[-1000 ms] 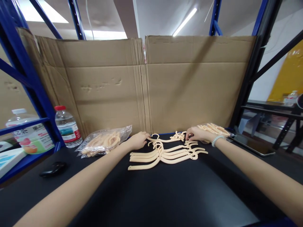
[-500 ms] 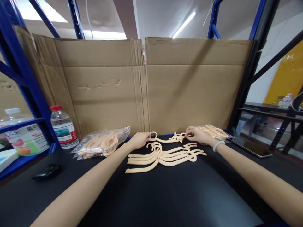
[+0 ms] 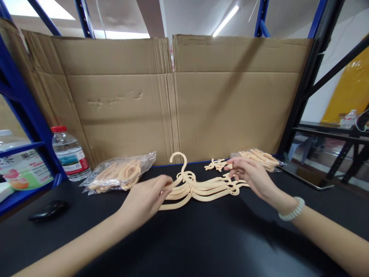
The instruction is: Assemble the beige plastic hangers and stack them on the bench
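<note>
My left hand (image 3: 148, 196) is closed in a pinch on one arm of a cream plastic clothes hanger piece. Its hook (image 3: 180, 156) stands up above the row of hanger pieces (image 3: 209, 197) on the black table; where the held piece ends is hard to tell against them. Over the right end of that row, my right hand (image 3: 249, 173) has its thumb and fingertips drawn together on a small cream plastic part, mostly hidden by the fingers. Just left of those fingertips lies a small pile of cream connector parts (image 3: 213, 164).
A clear bag of cream parts (image 3: 118, 173) lies left, another bag (image 3: 259, 158) back right beside a dark flat device (image 3: 307, 177). A water bottle (image 3: 70, 156) and black mouse (image 3: 49, 211) are at left. A cardboard wall (image 3: 121, 111) closes off the back.
My left hand has come nearer and to the left, lifting the hooked hanger piece off the back of the table. My right hand has risen from the small pile and moved slightly right and nearer.
</note>
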The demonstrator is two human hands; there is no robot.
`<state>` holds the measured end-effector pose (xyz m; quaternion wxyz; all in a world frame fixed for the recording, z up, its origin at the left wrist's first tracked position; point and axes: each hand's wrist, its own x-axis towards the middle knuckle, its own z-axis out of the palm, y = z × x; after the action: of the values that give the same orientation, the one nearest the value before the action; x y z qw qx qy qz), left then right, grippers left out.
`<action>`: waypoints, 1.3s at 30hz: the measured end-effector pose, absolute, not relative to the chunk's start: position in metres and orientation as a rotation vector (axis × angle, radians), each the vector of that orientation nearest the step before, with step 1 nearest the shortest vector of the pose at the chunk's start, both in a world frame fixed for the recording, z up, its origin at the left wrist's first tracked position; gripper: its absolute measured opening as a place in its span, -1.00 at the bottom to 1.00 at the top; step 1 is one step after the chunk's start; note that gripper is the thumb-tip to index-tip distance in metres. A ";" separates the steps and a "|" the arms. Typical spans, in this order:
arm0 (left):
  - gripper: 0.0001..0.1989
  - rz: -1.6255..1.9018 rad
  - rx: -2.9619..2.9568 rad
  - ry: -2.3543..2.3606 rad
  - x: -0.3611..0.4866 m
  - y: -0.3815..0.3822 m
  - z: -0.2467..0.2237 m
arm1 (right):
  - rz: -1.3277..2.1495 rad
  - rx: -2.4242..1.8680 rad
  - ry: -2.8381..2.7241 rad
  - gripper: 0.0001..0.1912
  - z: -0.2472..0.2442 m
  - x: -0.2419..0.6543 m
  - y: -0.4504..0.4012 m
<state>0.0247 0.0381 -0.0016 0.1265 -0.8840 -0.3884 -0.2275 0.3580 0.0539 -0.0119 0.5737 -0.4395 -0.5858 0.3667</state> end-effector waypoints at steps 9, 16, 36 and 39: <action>-0.79 -1.020 -2.483 -0.940 0.021 0.012 -0.040 | 1.346 -0.876 -1.115 -0.57 -0.027 0.335 0.027; -0.84 -1.222 -2.526 -1.001 0.020 0.017 -0.044 | 1.483 -0.906 -1.251 -0.64 -0.031 0.332 0.023; -0.86 -1.313 -2.496 -0.959 0.028 0.008 -0.041 | 1.763 -0.932 -1.198 -0.65 -0.026 0.333 0.018; -0.87 -1.318 -2.482 -0.950 0.028 0.007 -0.040 | 1.747 -0.929 -1.216 -0.65 -0.025 0.332 0.017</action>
<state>0.0280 0.0066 -0.0402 0.0875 -0.8335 -0.3190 -0.4426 0.3323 0.0166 -0.0254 0.3981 -0.3671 -0.4803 0.6900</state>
